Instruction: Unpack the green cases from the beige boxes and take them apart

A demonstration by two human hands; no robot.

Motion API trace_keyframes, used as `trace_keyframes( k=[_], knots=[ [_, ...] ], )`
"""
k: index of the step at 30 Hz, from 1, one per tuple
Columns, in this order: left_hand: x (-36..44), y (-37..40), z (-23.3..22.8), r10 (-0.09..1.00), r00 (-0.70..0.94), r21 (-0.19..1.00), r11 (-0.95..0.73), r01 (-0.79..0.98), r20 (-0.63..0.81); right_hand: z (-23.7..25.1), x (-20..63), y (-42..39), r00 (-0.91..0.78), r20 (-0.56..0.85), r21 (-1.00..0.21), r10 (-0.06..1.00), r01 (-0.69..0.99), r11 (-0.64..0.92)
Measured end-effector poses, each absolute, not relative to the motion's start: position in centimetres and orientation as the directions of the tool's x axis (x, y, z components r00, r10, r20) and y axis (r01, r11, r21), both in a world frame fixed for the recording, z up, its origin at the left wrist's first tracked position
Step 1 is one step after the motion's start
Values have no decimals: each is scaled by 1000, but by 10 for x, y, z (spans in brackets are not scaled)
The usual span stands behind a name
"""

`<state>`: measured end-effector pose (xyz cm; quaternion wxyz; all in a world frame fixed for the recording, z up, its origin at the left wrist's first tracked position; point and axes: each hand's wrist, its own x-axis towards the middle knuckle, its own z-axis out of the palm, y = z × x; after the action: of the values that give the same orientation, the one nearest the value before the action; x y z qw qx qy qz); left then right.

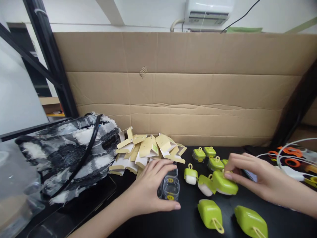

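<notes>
My left hand (151, 188) arches around a cluster of small clear plastic boxes (171, 188) with yellow round stickers. Its thumb and fingers are apart, and whether they touch the boxes is hard to tell. My right hand (250, 173) pinches the top of a lime-green case (225, 183) with a pale underside, near its loop. A tilted green-and-white case (206, 185) lies just left of it. Closer to me, two more green cases (210, 214) (251, 222) lie on their sides with yellow loops showing. Part of the clear boxes is hidden behind my left hand.
Several small green-lidded containers (190, 174) stand behind on the black table (183, 218). Folded cream cardboard pieces (148, 147) pile up behind my left hand. A shaggy grey bag (74, 152) sits left. Orange-handled tools (292, 152) and white cables lie right; a cardboard panel (185, 89) rises behind.
</notes>
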<state>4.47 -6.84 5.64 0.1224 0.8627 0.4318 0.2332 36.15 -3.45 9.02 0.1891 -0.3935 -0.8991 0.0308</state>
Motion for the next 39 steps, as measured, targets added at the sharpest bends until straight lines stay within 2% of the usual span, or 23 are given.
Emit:
trace_keyframes(
  k=[5, 9, 12, 15, 19, 23, 26, 30, 33, 37, 39],
  knots=[
    [48, -67, 42, 792, 558, 353, -610, 710, 247, 63, 378, -36, -610, 206, -204, 766, 738, 643],
    [52, -63, 34, 767, 584, 250, -640, 727, 265, 61, 379, -36, -627, 131, -244, 768, 731, 637],
    [53, -61, 30, 729, 601, 190, -674, 713, 328, 67, 373, -19, -616, 174, -234, 768, 732, 640],
    [53, -60, 26, 674, 620, 107, -707, 699, 401, 74, 362, 19, -578, 256, -113, 775, 778, 618],
    [52, -56, 21, 578, 671, -67, -733, 677, 465, 72, 346, 74, -549, 219, -19, 806, 824, 566],
    [50, -53, 17, 479, 696, -203, -727, 656, 534, 66, 336, 91, -562, 151, -29, 813, 819, 572],
    [46, -53, 17, 464, 699, -232, -717, 657, 544, 71, 334, 81, -552, 206, -67, 808, 815, 575],
    [41, -56, 28, 542, 650, -102, -721, 685, 532, 91, 329, 48, -519, 380, -148, 766, 783, 604],
    [43, -65, 43, 639, 573, 109, -711, 695, 513, 102, 315, 10, -511, 479, -210, 714, 723, 658],
    [55, -86, 59, 754, 492, 475, -656, 586, 434, 98, 288, -45, -607, 462, -251, 646, 609, 752],
    [62, -95, 58, 776, 517, 583, -621, 524, 361, 90, 277, -65, -705, 411, -245, 577, 525, 815]
  ],
)
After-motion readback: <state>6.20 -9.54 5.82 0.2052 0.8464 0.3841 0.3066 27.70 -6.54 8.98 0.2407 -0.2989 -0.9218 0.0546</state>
